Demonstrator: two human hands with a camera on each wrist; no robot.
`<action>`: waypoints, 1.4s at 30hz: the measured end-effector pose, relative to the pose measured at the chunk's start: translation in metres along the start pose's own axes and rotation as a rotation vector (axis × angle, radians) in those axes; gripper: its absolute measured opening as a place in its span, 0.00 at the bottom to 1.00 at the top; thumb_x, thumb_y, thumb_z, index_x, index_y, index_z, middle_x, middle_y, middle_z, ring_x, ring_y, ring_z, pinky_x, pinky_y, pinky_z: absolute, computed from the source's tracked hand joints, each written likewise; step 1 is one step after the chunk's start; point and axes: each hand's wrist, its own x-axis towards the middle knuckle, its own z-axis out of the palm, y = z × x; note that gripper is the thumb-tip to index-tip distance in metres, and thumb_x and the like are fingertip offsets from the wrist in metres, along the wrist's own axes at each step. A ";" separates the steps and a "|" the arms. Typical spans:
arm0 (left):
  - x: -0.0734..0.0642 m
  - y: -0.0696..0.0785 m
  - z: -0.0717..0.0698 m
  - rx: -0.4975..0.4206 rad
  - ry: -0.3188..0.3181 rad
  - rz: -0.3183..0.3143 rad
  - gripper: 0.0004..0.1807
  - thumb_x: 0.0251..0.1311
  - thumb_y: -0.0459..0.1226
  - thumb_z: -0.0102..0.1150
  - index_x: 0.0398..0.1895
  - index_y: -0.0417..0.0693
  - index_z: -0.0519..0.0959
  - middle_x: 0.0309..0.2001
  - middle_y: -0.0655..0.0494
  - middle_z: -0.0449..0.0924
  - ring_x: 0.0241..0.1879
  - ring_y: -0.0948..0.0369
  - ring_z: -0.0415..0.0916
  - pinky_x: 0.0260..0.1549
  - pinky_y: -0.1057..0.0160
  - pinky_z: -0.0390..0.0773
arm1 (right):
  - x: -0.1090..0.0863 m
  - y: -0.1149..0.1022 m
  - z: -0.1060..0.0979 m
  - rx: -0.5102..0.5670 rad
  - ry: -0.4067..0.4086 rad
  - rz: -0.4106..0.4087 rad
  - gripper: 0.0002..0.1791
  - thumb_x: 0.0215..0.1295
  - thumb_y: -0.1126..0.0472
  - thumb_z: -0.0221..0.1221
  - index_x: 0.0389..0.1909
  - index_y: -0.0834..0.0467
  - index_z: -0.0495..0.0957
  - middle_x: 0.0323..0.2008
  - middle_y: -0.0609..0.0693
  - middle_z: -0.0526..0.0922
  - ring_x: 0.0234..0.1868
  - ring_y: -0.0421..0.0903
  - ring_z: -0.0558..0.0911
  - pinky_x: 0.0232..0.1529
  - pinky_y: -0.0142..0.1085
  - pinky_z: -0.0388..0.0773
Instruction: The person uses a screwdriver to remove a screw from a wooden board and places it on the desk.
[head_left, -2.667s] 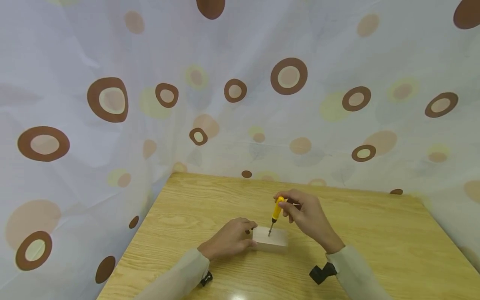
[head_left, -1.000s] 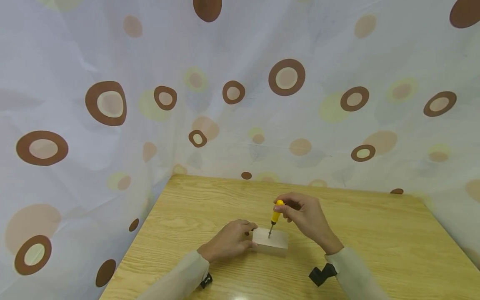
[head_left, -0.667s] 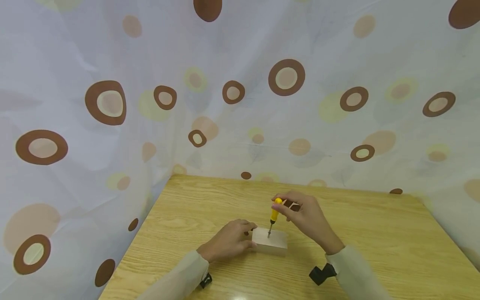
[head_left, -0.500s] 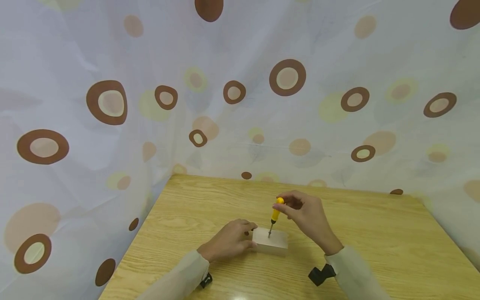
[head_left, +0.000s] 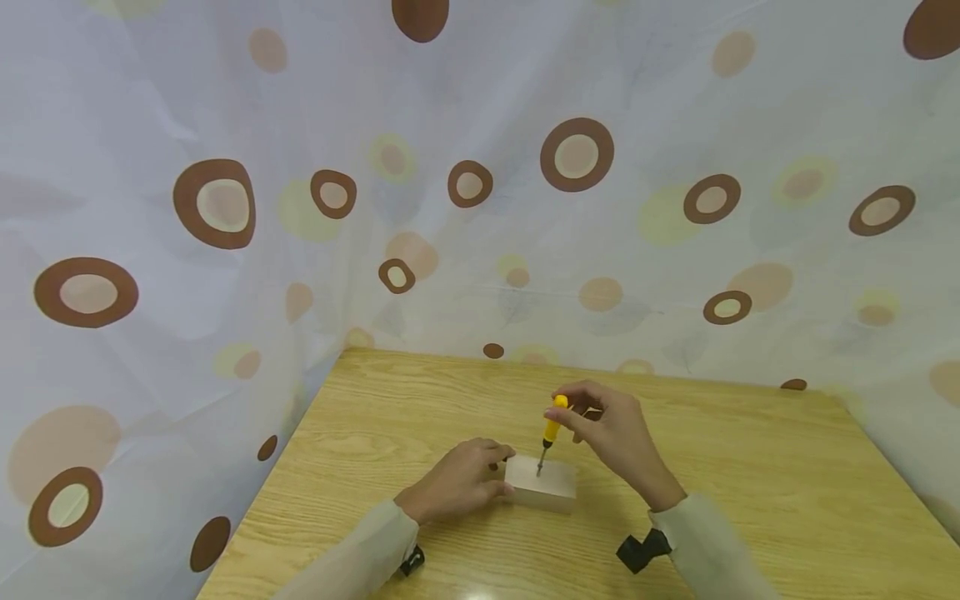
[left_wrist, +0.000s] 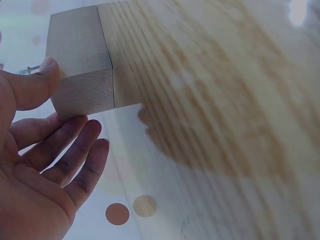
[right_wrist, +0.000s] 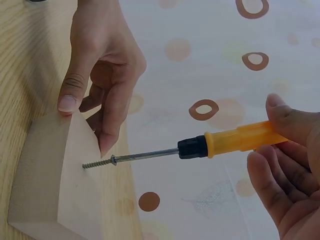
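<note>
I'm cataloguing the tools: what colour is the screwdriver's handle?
The screwdriver's handle is yellow-orange, showing best in the right wrist view.

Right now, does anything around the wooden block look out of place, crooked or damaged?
Nothing stands out: the block lies flat on the table, with no visible crack or spill. The screw stands up from the block, and the screwdriver appears in line with the screw.

The worktop [head_left: 532,546] leaves room before the near side of the wooden block [head_left: 547,498]; the left hand [head_left: 462,477] bars its left end, the screwdriver [right_wrist: 245,140] and screw [right_wrist: 98,163] its top.
</note>
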 end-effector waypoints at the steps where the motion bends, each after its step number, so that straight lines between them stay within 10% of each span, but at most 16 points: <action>1: 0.000 0.000 0.000 -0.001 -0.002 -0.001 0.29 0.61 0.54 0.57 0.61 0.49 0.74 0.55 0.60 0.76 0.48 0.67 0.75 0.45 0.66 0.76 | 0.000 0.002 0.000 0.005 0.015 0.004 0.14 0.59 0.45 0.64 0.43 0.46 0.80 0.31 0.45 0.84 0.24 0.45 0.80 0.25 0.38 0.79; 13: 0.000 0.001 0.000 0.008 -0.012 -0.022 0.30 0.61 0.53 0.58 0.62 0.47 0.74 0.57 0.59 0.75 0.48 0.66 0.75 0.45 0.66 0.76 | 0.005 -0.002 -0.008 -0.019 -0.112 -0.183 0.09 0.66 0.62 0.59 0.45 0.50 0.82 0.35 0.47 0.85 0.20 0.45 0.76 0.21 0.34 0.76; 19: -0.001 0.002 0.000 -0.007 -0.006 -0.012 0.30 0.62 0.54 0.57 0.62 0.48 0.74 0.58 0.60 0.75 0.53 0.64 0.74 0.49 0.62 0.76 | 0.003 -0.006 -0.005 -0.131 0.004 -0.076 0.11 0.63 0.46 0.61 0.45 0.39 0.80 0.34 0.36 0.83 0.31 0.36 0.80 0.31 0.35 0.79; 25: 0.000 0.002 0.000 -0.007 -0.009 -0.016 0.30 0.62 0.55 0.57 0.62 0.48 0.74 0.57 0.60 0.75 0.53 0.64 0.73 0.49 0.62 0.75 | 0.001 -0.010 -0.004 -0.102 0.097 -0.098 0.10 0.59 0.53 0.65 0.42 0.44 0.84 0.35 0.38 0.84 0.24 0.39 0.79 0.24 0.33 0.77; 31: 0.000 -0.001 0.000 0.003 -0.006 -0.017 0.30 0.62 0.54 0.57 0.62 0.48 0.73 0.57 0.59 0.76 0.47 0.66 0.75 0.45 0.66 0.76 | 0.008 -0.009 -0.010 -0.108 -0.077 -0.230 0.11 0.63 0.58 0.62 0.46 0.43 0.83 0.41 0.40 0.84 0.30 0.38 0.80 0.28 0.33 0.78; 36: 0.001 -0.001 0.000 0.015 -0.001 -0.015 0.29 0.61 0.53 0.58 0.61 0.49 0.74 0.56 0.59 0.76 0.50 0.65 0.75 0.48 0.64 0.76 | 0.008 -0.009 -0.006 -0.026 -0.108 -0.145 0.11 0.64 0.54 0.61 0.47 0.43 0.81 0.38 0.41 0.84 0.28 0.41 0.82 0.30 0.36 0.81; 42: -0.001 0.001 -0.001 0.002 -0.008 -0.019 0.29 0.61 0.53 0.59 0.61 0.49 0.74 0.55 0.59 0.77 0.47 0.66 0.76 0.45 0.66 0.76 | 0.004 -0.005 0.001 -0.030 0.042 -0.027 0.15 0.55 0.45 0.67 0.40 0.47 0.81 0.31 0.40 0.83 0.27 0.42 0.82 0.29 0.36 0.80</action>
